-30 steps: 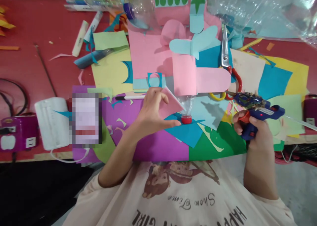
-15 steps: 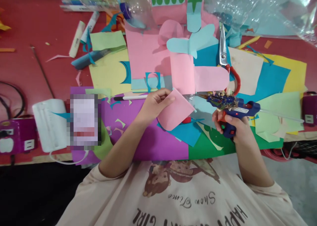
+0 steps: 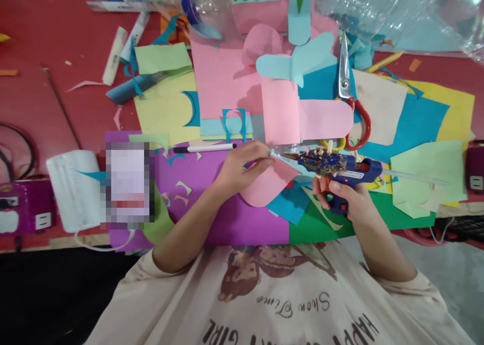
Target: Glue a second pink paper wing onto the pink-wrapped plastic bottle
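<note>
My left hand pinches the corner of a pink paper piece that has a rounded lower end and a folded upper edge. In my right hand is a blue hot glue gun, its front crusted with debris and a clear glue stick sticking out of the back. The nozzle points left, close to the folded edge near my left fingertips; I cannot tell whether it touches. Just beyond lies a pink paper strip with a rounded pink flap and a light blue winged cutout.
Red-handled scissors lie behind the glue gun. A marker rests left of the strip. A white device and a blurred-out phone are at left. Clear plastic bottles and coloured paper sheets cover the back.
The glue gun has moved left, its nozzle now at the pink paper's edge. My left hand has shifted slightly right and the paper has tilted, its folded edge turned up.
</note>
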The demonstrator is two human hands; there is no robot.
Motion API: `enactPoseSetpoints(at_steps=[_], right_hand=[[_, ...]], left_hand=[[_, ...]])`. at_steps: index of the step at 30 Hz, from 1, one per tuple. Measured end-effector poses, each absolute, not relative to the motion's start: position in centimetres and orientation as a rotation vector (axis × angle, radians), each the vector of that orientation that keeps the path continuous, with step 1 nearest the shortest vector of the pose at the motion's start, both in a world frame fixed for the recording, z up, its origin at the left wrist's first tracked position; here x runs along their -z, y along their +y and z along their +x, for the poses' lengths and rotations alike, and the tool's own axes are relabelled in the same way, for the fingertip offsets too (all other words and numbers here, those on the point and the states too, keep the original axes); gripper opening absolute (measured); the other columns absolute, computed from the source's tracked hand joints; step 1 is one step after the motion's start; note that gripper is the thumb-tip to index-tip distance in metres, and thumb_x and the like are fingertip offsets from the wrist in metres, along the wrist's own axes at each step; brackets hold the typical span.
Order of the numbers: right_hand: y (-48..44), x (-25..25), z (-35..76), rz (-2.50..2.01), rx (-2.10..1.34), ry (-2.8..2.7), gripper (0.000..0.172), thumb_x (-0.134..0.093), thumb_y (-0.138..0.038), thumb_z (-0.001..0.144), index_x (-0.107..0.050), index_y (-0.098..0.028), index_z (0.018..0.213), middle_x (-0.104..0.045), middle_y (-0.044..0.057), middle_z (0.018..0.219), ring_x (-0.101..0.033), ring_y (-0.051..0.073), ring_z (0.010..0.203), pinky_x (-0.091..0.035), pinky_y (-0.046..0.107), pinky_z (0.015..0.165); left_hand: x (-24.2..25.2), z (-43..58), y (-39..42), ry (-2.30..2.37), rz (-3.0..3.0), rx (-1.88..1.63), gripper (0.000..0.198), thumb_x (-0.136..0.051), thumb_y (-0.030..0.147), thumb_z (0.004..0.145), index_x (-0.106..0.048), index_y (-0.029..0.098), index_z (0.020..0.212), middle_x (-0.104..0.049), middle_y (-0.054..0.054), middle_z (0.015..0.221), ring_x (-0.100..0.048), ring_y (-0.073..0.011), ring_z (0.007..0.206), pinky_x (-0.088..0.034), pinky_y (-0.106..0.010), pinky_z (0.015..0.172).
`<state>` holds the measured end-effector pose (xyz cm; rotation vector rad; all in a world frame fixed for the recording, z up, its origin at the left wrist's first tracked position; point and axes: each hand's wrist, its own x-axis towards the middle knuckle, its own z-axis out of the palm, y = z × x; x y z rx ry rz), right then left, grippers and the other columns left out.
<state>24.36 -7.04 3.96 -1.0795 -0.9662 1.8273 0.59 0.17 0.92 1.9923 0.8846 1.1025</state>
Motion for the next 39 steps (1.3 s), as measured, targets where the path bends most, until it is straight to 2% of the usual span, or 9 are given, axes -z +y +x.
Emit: enactPoseSetpoints(at_steps=[6, 9, 15, 26, 32, 39], right_hand=[[-7.4, -3.6, 23.7, -1.023, -1.841, -1.0, 0.023, -0.059, -0.04, 0.089, -0.064, -0.019, 0.08, -0.057, -0.001, 0.07, -0.05, 0.008, 0.047, -0.035, 0.026, 0.046], [-7.5, -3.5, 23.6, -1.032, -1.818, -1.005, 0.024, -0.059, -0.041, 0.089, -0.064, -0.019, 0.08, -0.058, 0.0, 0.069, -0.05, 0.009, 0.047, -0.036, 0.026, 0.045], [-7.4, -3.6, 23.3, -1.091, -1.785, -1.016, 0.028, -0.06, -0.045, 0.087, -0.062, -0.019, 0.077, -0.059, 0.0, 0.067, -0.049, 0.01, 0.047, -0.038, 0.027, 0.045], [-7.4, -3.5, 23.3, -1.083, -1.8, -1.039, 0.027, -0.058, -0.044, 0.089, -0.062, -0.019, 0.078, -0.058, 0.0, 0.063, -0.049, 0.01, 0.048, -0.037, 0.027, 0.047], [-7.4, -3.7, 23.2, -1.136, -1.787, -1.061, 0.032, -0.058, -0.049, 0.087, -0.062, -0.019, 0.077, -0.058, 0.0, 0.061, -0.049, 0.011, 0.047, -0.037, 0.028, 0.046], [-7.4, -3.8, 23.1, -1.147, -1.79, -1.039, 0.03, -0.059, -0.047, 0.087, -0.061, -0.019, 0.076, -0.059, 0.001, 0.066, -0.05, 0.011, 0.047, -0.038, 0.027, 0.045]], left_hand=[[-0.4, 0.4, 0.3, 0.882, 2.135, -1.188, 0.019, -0.054, 0.026, 0.092, -0.064, 0.017, 0.077, -0.066, 0.0, 0.068, -0.061, -0.0097, 0.065, -0.045, -0.019, 0.06], [-0.7, 0.3, 0.3, 0.93, 2.176, -1.149, 0.024, -0.053, 0.028, 0.093, -0.063, 0.017, 0.074, -0.065, 0.0, 0.064, -0.061, -0.0088, 0.061, -0.044, -0.018, 0.057], [-0.6, 0.5, 0.2, 0.883, 2.163, -1.23, 0.018, -0.056, 0.022, 0.091, -0.062, 0.017, 0.075, -0.064, 0.001, 0.063, -0.06, -0.0084, 0.06, -0.044, -0.017, 0.056], [-0.4, 0.5, 0.2, 0.882, 2.158, -1.259, 0.015, -0.058, 0.02, 0.09, -0.063, 0.016, 0.076, -0.064, 0.0, 0.065, -0.06, -0.0083, 0.061, -0.044, -0.017, 0.056], [-0.5, 0.5, 0.2, 0.88, 2.171, -1.254, 0.015, -0.059, 0.02, 0.09, -0.063, 0.016, 0.075, -0.064, 0.0, 0.064, -0.061, -0.0085, 0.061, -0.045, -0.017, 0.056], [-0.7, 0.4, 0.2, 0.907, 2.183, -1.22, 0.017, -0.057, 0.022, 0.09, -0.064, 0.017, 0.076, -0.066, 0.0, 0.065, -0.062, -0.0089, 0.062, -0.044, -0.018, 0.056]])
